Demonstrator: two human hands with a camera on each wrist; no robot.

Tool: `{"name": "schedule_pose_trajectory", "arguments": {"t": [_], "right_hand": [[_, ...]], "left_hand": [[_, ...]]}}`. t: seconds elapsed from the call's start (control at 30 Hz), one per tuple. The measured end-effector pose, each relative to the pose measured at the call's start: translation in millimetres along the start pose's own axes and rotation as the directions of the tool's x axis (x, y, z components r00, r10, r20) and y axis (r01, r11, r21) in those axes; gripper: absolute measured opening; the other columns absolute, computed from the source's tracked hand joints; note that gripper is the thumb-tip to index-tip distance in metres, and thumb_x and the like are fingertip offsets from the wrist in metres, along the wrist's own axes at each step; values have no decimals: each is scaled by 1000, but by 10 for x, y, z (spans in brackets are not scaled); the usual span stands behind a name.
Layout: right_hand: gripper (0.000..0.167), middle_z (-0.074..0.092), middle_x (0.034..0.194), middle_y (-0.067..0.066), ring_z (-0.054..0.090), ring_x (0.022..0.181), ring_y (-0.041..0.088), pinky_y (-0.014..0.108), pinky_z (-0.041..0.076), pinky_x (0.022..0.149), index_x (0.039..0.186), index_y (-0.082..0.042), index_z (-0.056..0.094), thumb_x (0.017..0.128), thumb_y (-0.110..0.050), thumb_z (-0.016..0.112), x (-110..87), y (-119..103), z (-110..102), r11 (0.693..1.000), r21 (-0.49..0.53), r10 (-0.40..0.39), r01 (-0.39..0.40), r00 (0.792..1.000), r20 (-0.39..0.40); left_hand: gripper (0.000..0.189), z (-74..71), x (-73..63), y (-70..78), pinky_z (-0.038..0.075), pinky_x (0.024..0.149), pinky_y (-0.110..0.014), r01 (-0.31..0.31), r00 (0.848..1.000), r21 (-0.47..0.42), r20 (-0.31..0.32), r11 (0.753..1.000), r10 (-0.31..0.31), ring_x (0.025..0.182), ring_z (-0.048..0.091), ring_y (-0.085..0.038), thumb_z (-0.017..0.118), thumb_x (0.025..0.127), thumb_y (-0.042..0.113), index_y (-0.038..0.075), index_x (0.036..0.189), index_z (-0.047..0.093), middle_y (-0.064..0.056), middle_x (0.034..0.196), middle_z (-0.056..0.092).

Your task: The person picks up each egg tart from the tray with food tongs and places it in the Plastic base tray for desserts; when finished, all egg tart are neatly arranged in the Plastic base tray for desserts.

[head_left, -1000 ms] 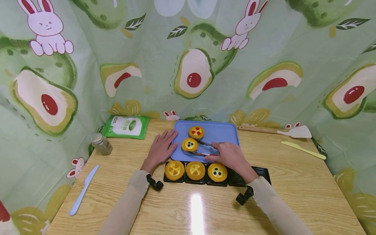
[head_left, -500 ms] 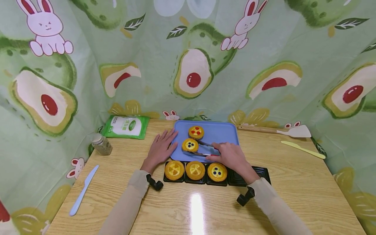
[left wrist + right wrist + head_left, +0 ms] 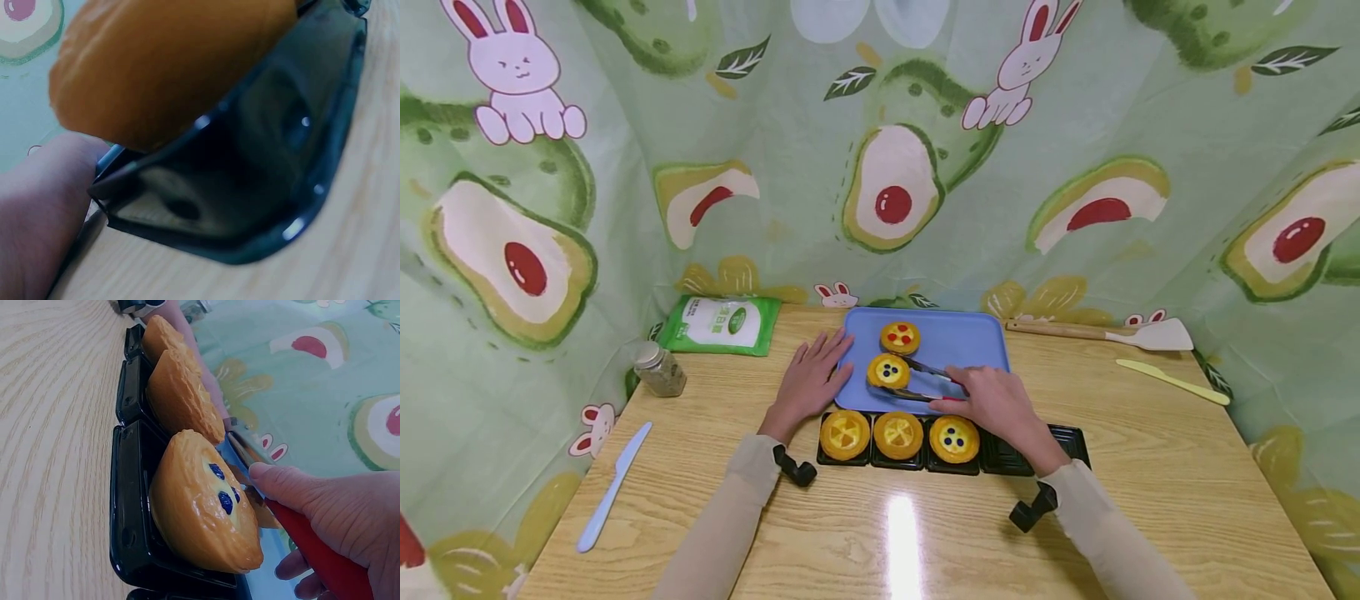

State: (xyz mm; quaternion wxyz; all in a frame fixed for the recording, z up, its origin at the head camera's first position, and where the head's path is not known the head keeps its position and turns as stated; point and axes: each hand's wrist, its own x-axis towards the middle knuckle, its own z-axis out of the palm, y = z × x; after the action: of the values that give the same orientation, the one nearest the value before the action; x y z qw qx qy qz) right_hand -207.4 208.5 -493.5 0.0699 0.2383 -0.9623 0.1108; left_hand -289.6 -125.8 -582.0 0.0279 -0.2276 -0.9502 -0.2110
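My right hand (image 3: 996,404) grips a pair of tongs (image 3: 927,368) by their red handle (image 3: 322,553). The tong arms lie on either side of a tart with blueberries (image 3: 888,371), over the blue tray (image 3: 966,333); whether its base touches the tray I cannot tell. Behind it is a tart with red fruit (image 3: 900,338). My left hand (image 3: 808,379) lies with fingers spread at the tray's left edge. In front, black plastic trays hold two tarts with yellow fruit (image 3: 843,435) and one with blueberries (image 3: 200,506). Part of the black tray (image 3: 1000,457) at right is hidden by my right arm.
A green packet (image 3: 722,325) and a glass jar (image 3: 660,369) stand at back left. A blue plastic knife (image 3: 615,487) lies at left. A spatula (image 3: 1097,332) and a yellow knife (image 3: 1172,382) lie at right. A printed curtain (image 3: 895,167) hangs round the wooden table (image 3: 820,533).
The tart with blueberries on the blue tray has shifted slightly right, and the tongs and my right hand with it. My left hand has stayed in place.
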Motion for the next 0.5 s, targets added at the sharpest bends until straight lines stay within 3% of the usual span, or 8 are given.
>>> {"name": "schedule_pose_trajectory", "arguments": {"t": [0.5], "right_hand": [[53, 23, 56, -8, 23, 43, 9, 27, 14, 43, 80, -14, 55, 88, -62, 75, -105, 76, -11, 1000, -21, 10, -11, 999, -34]], "left_hand": [[62, -3, -4, 6, 8, 128, -58, -2, 1000, -8, -2, 1000, 2, 161, 14, -29, 35, 111, 54, 29, 167, 28, 6, 174, 20]]}}
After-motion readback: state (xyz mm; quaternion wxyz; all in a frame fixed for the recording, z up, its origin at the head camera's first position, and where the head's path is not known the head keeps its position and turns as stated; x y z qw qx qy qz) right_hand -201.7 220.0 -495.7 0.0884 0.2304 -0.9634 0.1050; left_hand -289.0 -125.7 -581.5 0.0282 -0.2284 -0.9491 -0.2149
